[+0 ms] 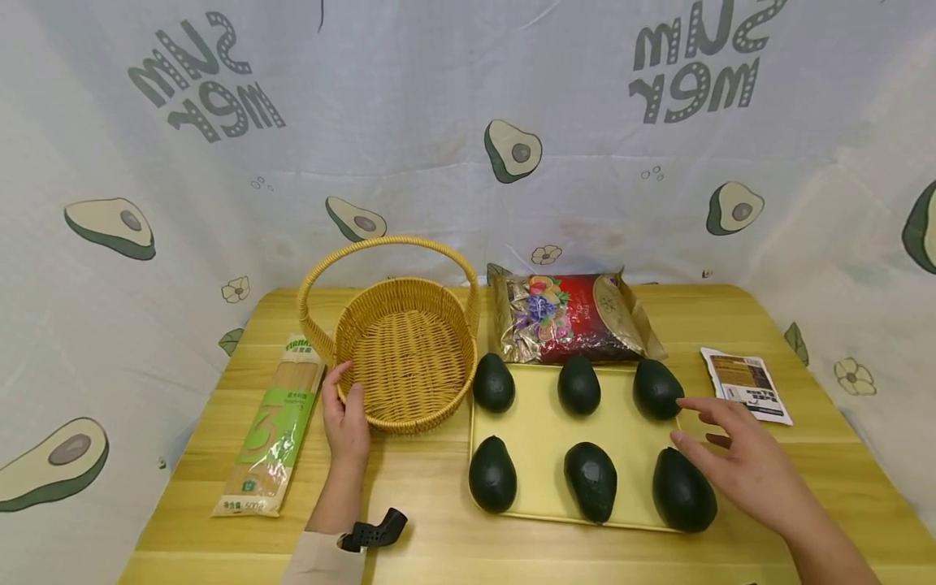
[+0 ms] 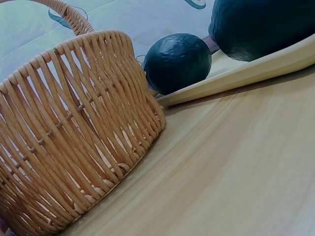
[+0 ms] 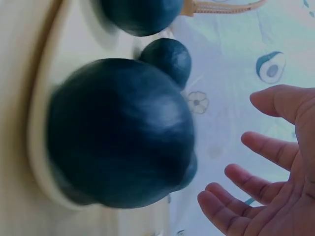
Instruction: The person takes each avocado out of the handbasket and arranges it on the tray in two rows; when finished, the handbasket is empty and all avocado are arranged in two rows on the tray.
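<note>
At the left front of the round wicker basket (image 1: 420, 370), my left hand (image 1: 347, 426) touches its side with fingers extended. In the left wrist view the basket's woven wall (image 2: 83, 118) fills the left side. My right hand (image 1: 746, 463) hovers at the right edge of a pale yellow tray (image 1: 537, 439), fingers spread and holding nothing. Nearest to it are the back right avocado (image 1: 656, 390) and the front right avocado (image 1: 683, 490). Two rows of dark green avocados lie on the tray, among them the front middle one (image 1: 591, 481). The right wrist view shows a large avocado (image 3: 120, 132) beside the open hand (image 3: 275, 172).
Left of the basket lies a pack of pasta (image 1: 274, 431). Behind the tray is a red and gold bag (image 1: 574, 317), and a small white and brown packet (image 1: 747, 384) lies at the right. An avocado-print curtain (image 1: 439, 122) hangs behind the wooden table (image 1: 431, 504).
</note>
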Available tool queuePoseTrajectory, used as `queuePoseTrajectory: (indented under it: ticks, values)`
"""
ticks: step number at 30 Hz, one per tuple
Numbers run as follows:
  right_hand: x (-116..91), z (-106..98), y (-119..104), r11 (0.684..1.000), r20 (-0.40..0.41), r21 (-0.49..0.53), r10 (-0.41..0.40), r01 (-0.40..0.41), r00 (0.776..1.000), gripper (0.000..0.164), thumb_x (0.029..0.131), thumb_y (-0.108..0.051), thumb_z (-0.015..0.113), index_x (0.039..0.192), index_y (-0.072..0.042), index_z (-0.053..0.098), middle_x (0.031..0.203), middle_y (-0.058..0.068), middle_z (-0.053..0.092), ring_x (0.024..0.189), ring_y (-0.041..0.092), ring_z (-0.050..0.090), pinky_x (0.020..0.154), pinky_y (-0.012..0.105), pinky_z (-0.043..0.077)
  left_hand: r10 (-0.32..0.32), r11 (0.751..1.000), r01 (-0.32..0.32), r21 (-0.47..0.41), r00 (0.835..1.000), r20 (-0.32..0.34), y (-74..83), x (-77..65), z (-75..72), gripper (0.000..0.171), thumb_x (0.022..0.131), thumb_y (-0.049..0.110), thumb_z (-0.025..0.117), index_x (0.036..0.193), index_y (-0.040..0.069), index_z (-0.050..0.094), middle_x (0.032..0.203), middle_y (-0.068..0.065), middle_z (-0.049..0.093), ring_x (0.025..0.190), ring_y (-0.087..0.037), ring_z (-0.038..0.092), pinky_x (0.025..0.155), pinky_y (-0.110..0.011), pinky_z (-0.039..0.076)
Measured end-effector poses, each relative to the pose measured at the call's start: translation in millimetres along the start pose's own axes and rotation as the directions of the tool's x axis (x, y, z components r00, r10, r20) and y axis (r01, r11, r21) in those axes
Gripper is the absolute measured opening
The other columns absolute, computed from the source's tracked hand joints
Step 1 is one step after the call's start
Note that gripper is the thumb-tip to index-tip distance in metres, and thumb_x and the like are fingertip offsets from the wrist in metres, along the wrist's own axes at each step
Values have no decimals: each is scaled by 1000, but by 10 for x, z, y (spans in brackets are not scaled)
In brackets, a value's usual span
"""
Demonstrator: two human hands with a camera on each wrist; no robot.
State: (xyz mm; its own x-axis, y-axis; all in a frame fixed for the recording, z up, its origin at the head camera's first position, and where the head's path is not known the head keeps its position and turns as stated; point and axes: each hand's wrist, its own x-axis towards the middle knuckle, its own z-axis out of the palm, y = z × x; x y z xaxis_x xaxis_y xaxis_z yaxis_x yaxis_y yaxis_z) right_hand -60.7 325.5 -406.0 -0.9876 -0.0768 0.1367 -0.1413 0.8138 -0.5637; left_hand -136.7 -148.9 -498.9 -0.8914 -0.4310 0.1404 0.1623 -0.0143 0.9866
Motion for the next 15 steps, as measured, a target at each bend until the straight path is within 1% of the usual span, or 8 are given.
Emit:
queuePoseTrajectory:
  ticks: [2, 4, 6, 7, 9, 11, 13, 15]
  values:
    - [44, -34, -41, 1000, -11, -13, -23, 23, 1000, 43, 92, -20, 77, 130, -4, 63, 127, 21, 55, 110, 45, 55, 77, 19, 56, 5, 1000, -5, -4, 1000, 0, -4, 2, -2, 39, 103, 7, 43, 141, -2, 44, 160, -10, 35, 150, -23, 26, 119, -47, 21]
    - [85, -64, -88, 999, -13, -17, -41, 41, 999, 43, 93, -20, 76, 130, -4, 63, 128, 21, 54, 111, 45, 55, 79, 21, 56, 11, 1000, -11, -7, 1000, 0, -6, 4, -6, 39, 103, 6, 42, 141, -2, 44, 160, -11, 35, 151, -23, 25, 119, -47, 21]
    - [123, -86, -129, 998, -18, -23, -59, 58, 998, 42, 93, -19, 76, 130, -4, 63, 128, 23, 54, 112, 46, 55, 82, 37, 59, 18, 1000, -18, -8, 1000, -3, -11, 6, -4, 39, 103, 6, 42, 141, -2, 45, 160, -11, 35, 151, -22, 25, 119, -44, 22]
    - [142, -98, -145, 998, -17, -31, -61, 60, 998, 43, 93, -19, 76, 130, -4, 63, 129, 23, 54, 112, 45, 54, 83, 39, 58, 19, 1000, -19, -9, 1000, -4, -14, 8, -3, 39, 103, 6, 42, 141, -2, 45, 159, -11, 36, 151, -22, 25, 119, -44, 22]
    - [177, -109, -166, 996, -18, -47, -72, 71, 997, 43, 92, -19, 76, 130, -3, 62, 130, 26, 54, 112, 46, 54, 85, 56, 54, 13, 1000, -13, -1, 1000, -13, -4, 5, -2, 39, 103, 6, 43, 142, -2, 45, 160, -11, 35, 151, -23, 25, 119, -44, 23]
    - [223, -124, -171, 994, -27, -67, -84, 82, 996, 44, 92, -18, 77, 131, -2, 62, 130, 28, 54, 111, 47, 54, 85, 64, 50, 15, 1000, -15, 7, 999, -31, 19, -6, 0, 39, 103, 7, 45, 142, -2, 46, 163, -11, 30, 153, -25, 22, 121, -46, 22]
    - [290, -150, -153, 992, -31, -88, -89, 86, 996, 45, 93, -20, 76, 131, -1, 61, 131, 29, 53, 111, 47, 53, 85, 65, 50, 64, 997, -61, 44, 996, -65, 53, -15, 6, 38, 102, 7, 49, 140, 0, 48, 166, -13, 25, 155, -29, 19, 123, -53, 20]
    - [376, -183, -121, 988, -38, -131, -91, 86, 995, 47, 94, -22, 75, 133, 0, 60, 132, 31, 52, 108, 46, 53, 83, 66, 48, 185, 976, -172, 130, 978, -96, 108, -39, 23, 36, 99, 6, 54, 135, 0, 52, 166, -16, 22, 155, -35, 17, 121, -61, 19]
